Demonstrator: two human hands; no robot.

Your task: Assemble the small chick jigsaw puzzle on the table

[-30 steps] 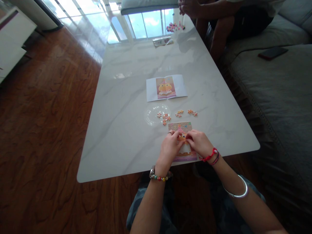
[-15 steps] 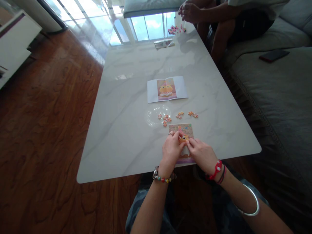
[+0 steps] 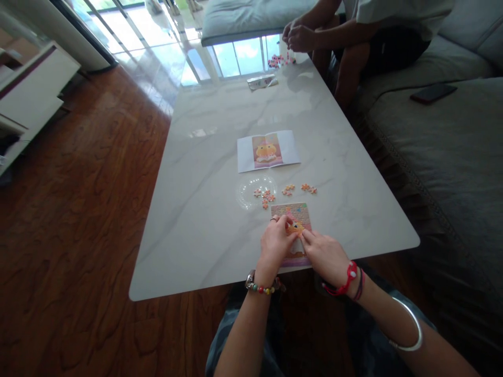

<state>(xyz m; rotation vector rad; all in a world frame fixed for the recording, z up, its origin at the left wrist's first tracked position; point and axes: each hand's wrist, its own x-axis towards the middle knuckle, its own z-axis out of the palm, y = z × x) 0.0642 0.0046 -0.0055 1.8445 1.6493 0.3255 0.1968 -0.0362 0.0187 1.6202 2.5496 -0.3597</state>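
Mostly, your left hand [image 3: 275, 245] and right hand [image 3: 325, 255] hid lower puzzle [image 3: 293, 230], fingertips pressed together on it; pinch unclear. Loose pieces [image 3: 288, 189] just beyond puzzle. Marble table [image 3: 204, 209], wood floor [image 3: 78, 209], sofa [image 3: 444, 152] beside.

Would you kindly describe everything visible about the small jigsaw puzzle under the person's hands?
The jigsaw puzzle is a small upright rectangle, lying flat near the white marble table's front edge. Pastel pieces surround an orange cartoon figure; the bottom strip looks pink. The left hand and right hand rest on it, covering its lower middle.
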